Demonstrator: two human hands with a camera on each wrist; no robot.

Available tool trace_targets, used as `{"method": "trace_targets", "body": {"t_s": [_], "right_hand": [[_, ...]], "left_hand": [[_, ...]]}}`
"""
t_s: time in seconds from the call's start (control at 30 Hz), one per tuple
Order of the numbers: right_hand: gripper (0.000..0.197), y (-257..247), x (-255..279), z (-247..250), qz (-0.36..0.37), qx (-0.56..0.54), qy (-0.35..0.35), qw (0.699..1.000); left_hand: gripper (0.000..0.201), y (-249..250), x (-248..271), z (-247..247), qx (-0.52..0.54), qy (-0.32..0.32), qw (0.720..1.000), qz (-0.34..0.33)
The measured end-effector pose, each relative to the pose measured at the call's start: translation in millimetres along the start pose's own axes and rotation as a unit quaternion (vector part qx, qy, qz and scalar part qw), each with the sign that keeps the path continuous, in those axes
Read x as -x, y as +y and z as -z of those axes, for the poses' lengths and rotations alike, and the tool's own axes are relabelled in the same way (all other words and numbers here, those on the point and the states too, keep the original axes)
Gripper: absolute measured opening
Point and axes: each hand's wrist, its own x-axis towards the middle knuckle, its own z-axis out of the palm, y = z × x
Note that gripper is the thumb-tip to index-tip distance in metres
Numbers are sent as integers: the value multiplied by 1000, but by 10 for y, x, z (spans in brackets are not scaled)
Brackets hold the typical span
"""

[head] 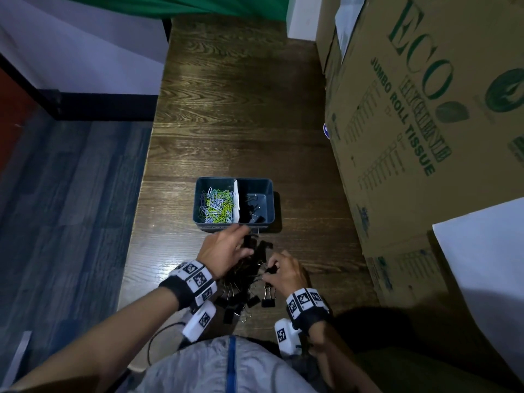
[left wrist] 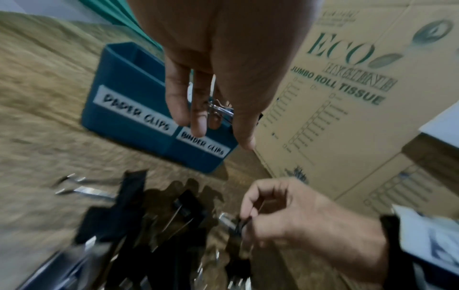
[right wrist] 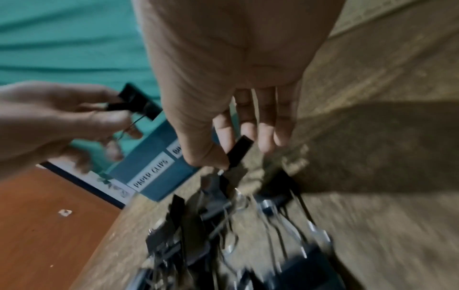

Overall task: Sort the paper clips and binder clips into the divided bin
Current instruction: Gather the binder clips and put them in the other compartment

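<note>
A blue divided bin [head: 269, 199] stands on the wooden table. Its left half holds coloured paper clips [head: 217, 204] and its right half black binder clips [head: 253, 208]. Labels on its front [left wrist: 139, 115] read PAPER CLIPS and BINDER CLIPS. My left hand [head: 243, 242] hovers just before the bin's front and grips a black binder clip [right wrist: 136, 104]. My right hand [head: 269, 269] is lower, over a heap of black binder clips [head: 241, 296], and pinches one binder clip [right wrist: 238, 151] between thumb and fingers.
Tall cardboard boxes [head: 411, 109] line the table's right side, close to the bin. A white sheet [head: 482, 265] lies at the near right. The table's left edge [head: 141, 194] drops to a blue floor.
</note>
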Motion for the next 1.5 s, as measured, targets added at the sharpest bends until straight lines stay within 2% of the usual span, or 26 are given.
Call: {"method": "trace_targets", "body": {"t_s": [0.13,0.23,0.3,0.37,0.47,0.53,0.6,0.7,0.77,0.83,0.93,1.0,1.13,1.23,1.33,1.4,1.5], "right_hand": [[24,-123,-1,236,11,-8,-9,1000],[18,-270,-12,498,30,-23,0,999],[17,-375,-26,663,46,-54,32,997],[16,-483,-85,795,58,-80,80,992],[17,-663,-228,946,80,-103,146,981],[24,-742,-316,1006,98,-120,160,975],[29,-747,-356,993,107,-126,150,975],[29,-595,-300,820,108,-109,116,981],[36,-420,-204,641,87,-71,47,993],[54,-219,-105,456,46,-5,-55,997],[86,70,24,198,-16,63,-161,985],[97,177,82,42,-15,103,-171,980],[96,183,132,-160,29,93,-120,988],[111,88,115,-229,76,124,-79,986],[119,-14,70,-253,113,151,-78,979],[111,-56,40,-244,123,150,-77,978],[81,-94,13,-260,130,134,-68,980]], "left_hand": [[48,129,-400,201,12,46,998,50],[52,146,-600,251,65,31,994,84],[55,106,-611,214,88,24,992,84],[49,70,-519,158,86,34,993,70],[27,44,-269,67,41,37,998,41],[19,-25,-69,-21,14,26,999,37],[23,-147,130,-108,5,-4,998,60],[58,-342,393,-185,-15,-93,988,122],[90,-442,537,-205,-37,-144,977,149],[116,-555,659,-244,-49,-184,969,156],[133,-712,799,-346,-25,-222,965,135],[133,-768,839,-428,-5,-223,967,124],[127,-668,786,-496,20,-190,974,120],[133,-547,650,-509,10,-186,977,101],[133,-501,513,-506,-25,-203,975,86],[123,-487,448,-499,-39,-206,974,88],[101,-458,394,-502,-34,-202,974,95]]}}
